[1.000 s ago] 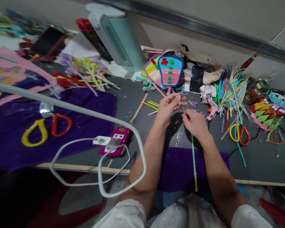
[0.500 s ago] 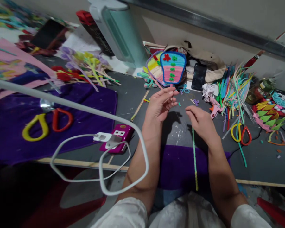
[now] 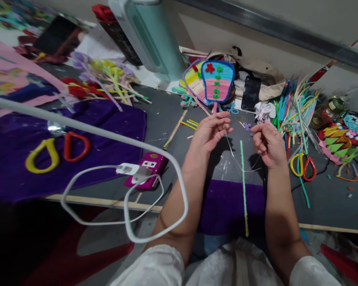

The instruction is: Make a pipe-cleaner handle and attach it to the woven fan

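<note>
- I hold my left hand [image 3: 210, 133] above the dark grey worktop [image 3: 167, 119], fingers curled, the thumb and fingertips pressed together on one end of a thin pale thread [image 3: 237, 159].
- My right hand [image 3: 267, 143] is closed in a loose fist just to the right, pinching the other end of the thread, which sags in a shallow loop between the two hands.
- A green pipe cleaner [image 3: 243, 186] lies straight on the worktop between my forearms, running from below the thread down across a purple cloth [image 3: 226, 206] to the table's near edge; neither hand touches it.
- Beyond my left hand a striped felt fan [image 3: 217, 81] with a red flower leans against a second fan, near a black phone [image 3: 250, 93].
- Right of my right hand lie yellow-and-red scissors [image 3: 302, 167], a pink glue gun mostly hidden by the hand, and a heap of coloured pipe cleaners [image 3: 295, 103].
- To the left, a magenta power bank [image 3: 146, 172] with a white cable [image 3: 125, 216] plugged in rests near a larger purple cloth [image 3: 77, 131].
</note>
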Action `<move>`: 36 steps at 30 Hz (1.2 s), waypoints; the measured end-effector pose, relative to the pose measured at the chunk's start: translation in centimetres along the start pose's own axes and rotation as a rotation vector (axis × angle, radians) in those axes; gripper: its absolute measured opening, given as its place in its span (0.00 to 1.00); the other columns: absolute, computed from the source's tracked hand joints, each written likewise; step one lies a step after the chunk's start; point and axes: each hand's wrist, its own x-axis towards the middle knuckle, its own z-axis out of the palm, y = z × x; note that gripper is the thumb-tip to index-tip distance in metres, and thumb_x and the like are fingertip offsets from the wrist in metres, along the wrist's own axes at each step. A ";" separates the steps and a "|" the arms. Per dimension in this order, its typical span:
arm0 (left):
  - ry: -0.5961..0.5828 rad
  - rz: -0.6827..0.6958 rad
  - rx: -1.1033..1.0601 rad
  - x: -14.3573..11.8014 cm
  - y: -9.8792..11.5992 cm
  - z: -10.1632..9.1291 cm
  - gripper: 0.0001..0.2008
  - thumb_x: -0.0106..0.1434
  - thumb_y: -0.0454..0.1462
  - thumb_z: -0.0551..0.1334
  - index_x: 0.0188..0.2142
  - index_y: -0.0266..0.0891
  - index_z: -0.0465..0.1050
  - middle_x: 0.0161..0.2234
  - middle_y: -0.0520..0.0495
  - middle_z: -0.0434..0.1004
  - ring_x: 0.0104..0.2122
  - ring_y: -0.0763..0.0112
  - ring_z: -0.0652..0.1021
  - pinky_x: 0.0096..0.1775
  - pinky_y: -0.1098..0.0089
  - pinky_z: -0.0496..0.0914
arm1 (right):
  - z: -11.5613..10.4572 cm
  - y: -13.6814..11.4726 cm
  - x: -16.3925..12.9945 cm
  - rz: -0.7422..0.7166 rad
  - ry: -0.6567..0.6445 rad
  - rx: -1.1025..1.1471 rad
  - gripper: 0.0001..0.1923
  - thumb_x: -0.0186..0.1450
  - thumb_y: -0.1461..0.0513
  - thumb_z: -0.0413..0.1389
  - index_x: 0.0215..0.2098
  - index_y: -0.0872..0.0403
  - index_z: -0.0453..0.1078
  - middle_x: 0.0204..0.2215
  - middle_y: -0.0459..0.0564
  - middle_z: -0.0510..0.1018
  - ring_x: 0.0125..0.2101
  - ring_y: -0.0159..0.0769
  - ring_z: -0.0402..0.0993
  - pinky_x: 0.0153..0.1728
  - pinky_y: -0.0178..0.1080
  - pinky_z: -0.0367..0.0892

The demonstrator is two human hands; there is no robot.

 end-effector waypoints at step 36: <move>0.148 0.135 0.153 1.4 -1.7 0.0 0.09 0.52 0.36 0.71 0.29 0.36 0.73 0.22 0.52 0.75 0.15 0.85 0.68 0.13 0.83 0.52 | -0.8 4.3 3.2 -0.102 0.186 -0.111 0.15 0.58 0.52 0.62 0.39 0.50 0.69 0.33 0.44 0.75 0.32 0.28 0.74 0.29 0.31 0.71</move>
